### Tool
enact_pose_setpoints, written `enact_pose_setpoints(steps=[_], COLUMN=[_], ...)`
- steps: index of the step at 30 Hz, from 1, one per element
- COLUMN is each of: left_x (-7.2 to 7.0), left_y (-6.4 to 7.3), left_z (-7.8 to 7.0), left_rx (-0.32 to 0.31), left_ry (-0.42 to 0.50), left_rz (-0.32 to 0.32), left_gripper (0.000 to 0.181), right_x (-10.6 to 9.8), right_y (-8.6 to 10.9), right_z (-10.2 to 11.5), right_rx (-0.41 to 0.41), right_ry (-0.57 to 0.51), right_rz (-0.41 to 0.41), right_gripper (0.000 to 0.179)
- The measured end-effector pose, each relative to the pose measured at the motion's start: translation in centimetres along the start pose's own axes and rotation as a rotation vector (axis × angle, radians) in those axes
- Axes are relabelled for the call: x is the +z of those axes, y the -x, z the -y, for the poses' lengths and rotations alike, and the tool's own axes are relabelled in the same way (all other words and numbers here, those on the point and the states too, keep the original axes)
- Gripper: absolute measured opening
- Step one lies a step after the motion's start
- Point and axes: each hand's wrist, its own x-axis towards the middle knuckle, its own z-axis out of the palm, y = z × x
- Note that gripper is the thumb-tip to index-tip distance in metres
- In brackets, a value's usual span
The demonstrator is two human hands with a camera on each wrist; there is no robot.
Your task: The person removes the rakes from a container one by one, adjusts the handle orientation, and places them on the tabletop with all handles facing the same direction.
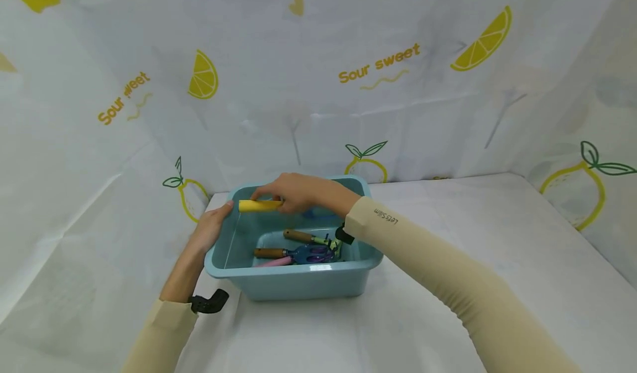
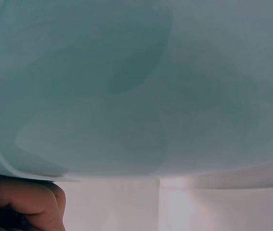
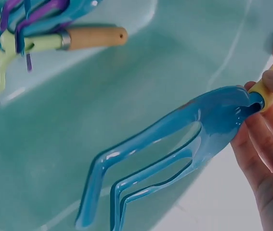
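Note:
A blue three-pronged hand cultivator with a yellow handle is in my right hand; thumb and fingers grip it near where the handle meets the metal. Its bent prongs point down inside the light-blue plastic basin, as the right wrist view shows. At the basin's left side, my left hand holds the rim, thumb on top. Curled fingers of that hand show under the rim in the left wrist view.
Several garden tools lie on the basin floor: a light-green tool with a wooden handle, a blue and purple pronged heap, another wooden handle and a pink handle. A white-covered table meets a lemon-print cloth behind.

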Motion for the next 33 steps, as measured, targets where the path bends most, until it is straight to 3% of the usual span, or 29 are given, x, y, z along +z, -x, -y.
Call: enact_pose_setpoints(steps=[7,20,33], left_x=[0.2,-0.1,0.1], left_y=[-0.1,-0.1,-0.2], left_z=[-0.1,0.1,0.3], left_rx=[-0.009,0.051,0.049], left_ry=[0.027,-0.021,-0.006], left_rz=[-0.003,-0.051,-0.047], left_gripper=[0.075,0.074,0.072], right_x=[-2.2,-5.1,-6.1], right_y=[1.7,5.4,9.6], right_z=[-0.1,-2.3,-5.1], right_rx=[-0.034,0.060,0.133], right_ry=[0.012,0.029,0.084], right_rz=[-0.041,-0.101,-0.148], right_gripper=[0.056,0.056,0.053])
